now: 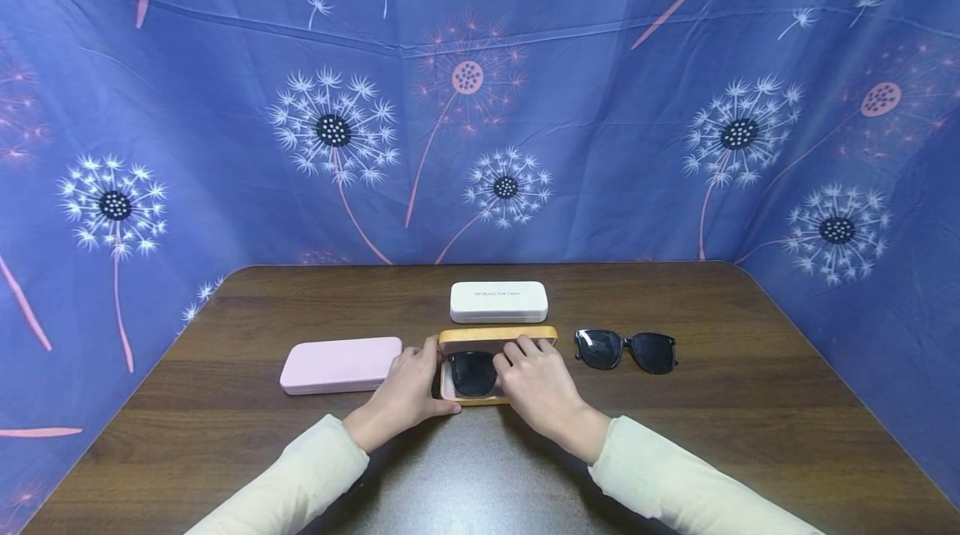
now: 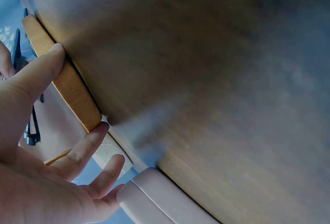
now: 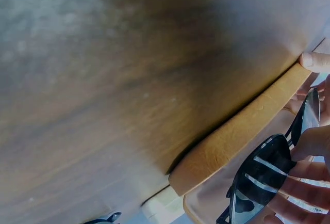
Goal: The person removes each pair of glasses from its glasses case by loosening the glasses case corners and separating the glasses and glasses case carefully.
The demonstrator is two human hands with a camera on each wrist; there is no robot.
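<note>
An orange glasses case [image 1: 480, 333] stands with its lid up in the middle of the table, showing a pale lining. My left hand [image 1: 407, 385] holds its left end, the thumb [image 2: 51, 61] against the front wall and the other fingers round the side. With my right hand [image 1: 542, 385] I grip a pair of black sunglasses [image 3: 263, 175] by the bridge area, thumb on one side and fingers on the other. The sunglasses are at the case's opening; in the head view my right hand hides their right lens. Whether they touch the lining I cannot tell.
Left of the orange case lies a closed pink glasses case [image 1: 341, 365], close to my left fingers. A closed white case [image 1: 498, 302] sits just behind. On the right, another pair of black sunglasses [image 1: 652, 353] rests on the wooden table [image 1: 750, 435]. A blue patterned cloth [image 1: 600, 143] hangs behind.
</note>
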